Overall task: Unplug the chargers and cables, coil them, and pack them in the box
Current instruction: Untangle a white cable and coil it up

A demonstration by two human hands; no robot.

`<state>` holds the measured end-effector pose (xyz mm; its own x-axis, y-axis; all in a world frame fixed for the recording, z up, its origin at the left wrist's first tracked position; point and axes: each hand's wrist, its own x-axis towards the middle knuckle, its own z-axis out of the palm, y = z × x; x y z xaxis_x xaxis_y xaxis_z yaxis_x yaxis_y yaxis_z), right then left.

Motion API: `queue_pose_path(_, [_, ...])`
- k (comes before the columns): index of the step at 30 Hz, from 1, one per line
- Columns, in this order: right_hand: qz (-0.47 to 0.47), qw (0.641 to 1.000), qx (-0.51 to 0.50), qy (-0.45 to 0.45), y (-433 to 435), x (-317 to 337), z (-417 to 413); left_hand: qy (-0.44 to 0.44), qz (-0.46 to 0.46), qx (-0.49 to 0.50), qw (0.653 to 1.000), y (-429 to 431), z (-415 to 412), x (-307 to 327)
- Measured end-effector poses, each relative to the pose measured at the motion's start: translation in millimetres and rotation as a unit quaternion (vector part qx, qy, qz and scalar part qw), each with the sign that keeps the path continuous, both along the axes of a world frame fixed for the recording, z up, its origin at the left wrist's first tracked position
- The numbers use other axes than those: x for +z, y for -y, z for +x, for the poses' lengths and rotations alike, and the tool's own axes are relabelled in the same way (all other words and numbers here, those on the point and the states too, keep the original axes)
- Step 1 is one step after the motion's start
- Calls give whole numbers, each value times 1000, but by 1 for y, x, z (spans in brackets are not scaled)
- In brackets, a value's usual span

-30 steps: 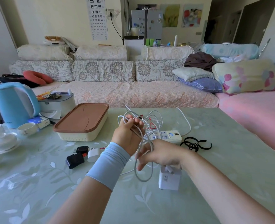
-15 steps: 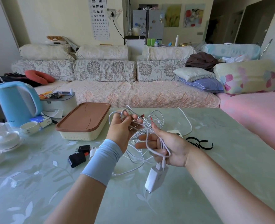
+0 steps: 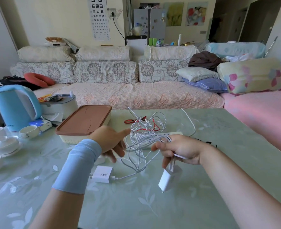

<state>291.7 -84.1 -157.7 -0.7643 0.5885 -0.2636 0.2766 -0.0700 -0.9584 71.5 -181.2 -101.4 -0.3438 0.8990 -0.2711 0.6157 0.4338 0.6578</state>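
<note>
White cables bunch in right hand, fingers grasping; left hand fingers released, just beside box corner.

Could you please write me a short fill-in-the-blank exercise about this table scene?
1. The right hand grips tangled white cables; the open left hand wears a light ____ sleeve.
2. The cream plastic box has a ____ lid, closed.
3. The white charger block lying on the green table is marked ____.
Missing words: blue; brown; 90W.
</note>
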Motion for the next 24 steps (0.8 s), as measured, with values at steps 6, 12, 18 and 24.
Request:
queue_pose_path(6, [47,993,103,29,12,11,-6,-86,386,-98,913,-6,24,3])
queue_pose_path(12, [-5,998,57,-35,5,13,1,-43,97,-292,950,-16,39,-29])
queue_pose_path(18, [-10,994,-68,-83,-13,12,15,83,108,-240,961,-20,11,-30])
queue_pose_path(24, [207,971,-118,-1,-15,-1,9,424,92,-184,882,-14,7,-30])
